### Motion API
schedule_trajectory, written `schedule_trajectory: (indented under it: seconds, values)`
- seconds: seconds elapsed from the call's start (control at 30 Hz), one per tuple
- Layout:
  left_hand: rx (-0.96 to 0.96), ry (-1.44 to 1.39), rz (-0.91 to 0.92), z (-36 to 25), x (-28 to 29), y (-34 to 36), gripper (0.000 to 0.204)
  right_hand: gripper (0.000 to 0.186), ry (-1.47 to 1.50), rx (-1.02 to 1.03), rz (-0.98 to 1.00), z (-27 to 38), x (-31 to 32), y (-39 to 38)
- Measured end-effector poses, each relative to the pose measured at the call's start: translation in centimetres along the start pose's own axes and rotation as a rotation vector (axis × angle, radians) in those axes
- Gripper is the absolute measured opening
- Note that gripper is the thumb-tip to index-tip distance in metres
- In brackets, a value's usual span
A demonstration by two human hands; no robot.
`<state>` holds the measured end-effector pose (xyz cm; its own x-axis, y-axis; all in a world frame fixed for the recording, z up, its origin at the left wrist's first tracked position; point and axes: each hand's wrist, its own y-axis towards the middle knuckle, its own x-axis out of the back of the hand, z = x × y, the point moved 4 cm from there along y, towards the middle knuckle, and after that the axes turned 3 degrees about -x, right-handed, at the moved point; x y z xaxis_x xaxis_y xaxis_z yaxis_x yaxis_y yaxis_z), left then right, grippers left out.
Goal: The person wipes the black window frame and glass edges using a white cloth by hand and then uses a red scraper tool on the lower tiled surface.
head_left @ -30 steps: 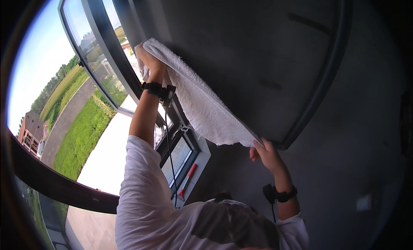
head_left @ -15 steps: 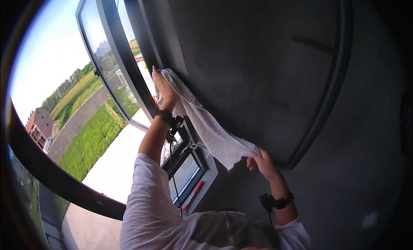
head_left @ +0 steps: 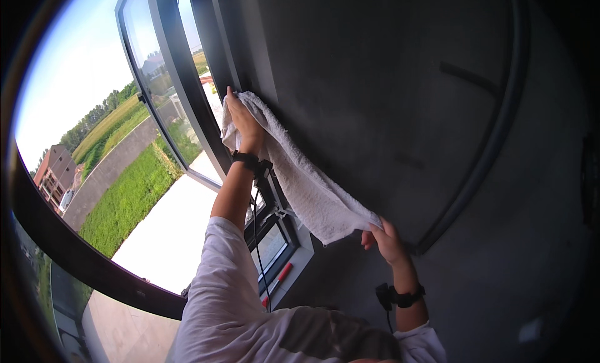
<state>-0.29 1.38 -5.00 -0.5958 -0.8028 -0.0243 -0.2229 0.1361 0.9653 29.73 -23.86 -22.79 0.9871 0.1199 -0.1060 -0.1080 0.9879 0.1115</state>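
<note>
A white towel hangs slantwise between my hands, along the lower edge of a dark panel. My left hand lies flat on the towel's upper end, fingers stretched out, and presses it against the dark window frame. Lower and to the right, my right hand pinches the towel's other end between thumb and fingers. The towel's lower corner hangs free beside it. Whatever surface lies behind the cloth under my left palm is hidden.
A glass window sash stands swung outward on the left. A tool with a red handle lies on the sill below. A dark curved tube or trim runs down the right side. A thin black cable hangs from my left wrist.
The view has shifted slightly, so the window frame sits a little further right. My left hand is a bit higher in the picture, still flat on the towel. My right hand keeps its pinch.
</note>
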Motion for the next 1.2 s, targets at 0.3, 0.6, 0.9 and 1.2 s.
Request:
schedule_trajectory:
  seconds: [0.3,0.6,0.9,1.2]
  values:
    - [0.146,0.145,0.317,2.9,2.1,-16.4,0.064,0.023,-0.029,-0.14,-0.086,-3.0,1.9,-5.3]
    - [0.189,0.185,0.415,4.5,2.7,-24.4,0.061,0.023,-0.014,-0.203,-0.143,-4.0,2.5,-8.7]
    - [0.304,0.117,0.696,4.0,8.5,-26.1,0.019,0.024,-0.089,-0.256,-0.218,-6.9,5.0,-11.8]
    - [0.459,-0.28,0.916,-4.4,15.9,-34.4,0.027,0.055,0.155,-0.285,-0.79,-16.6,13.7,-17.2]
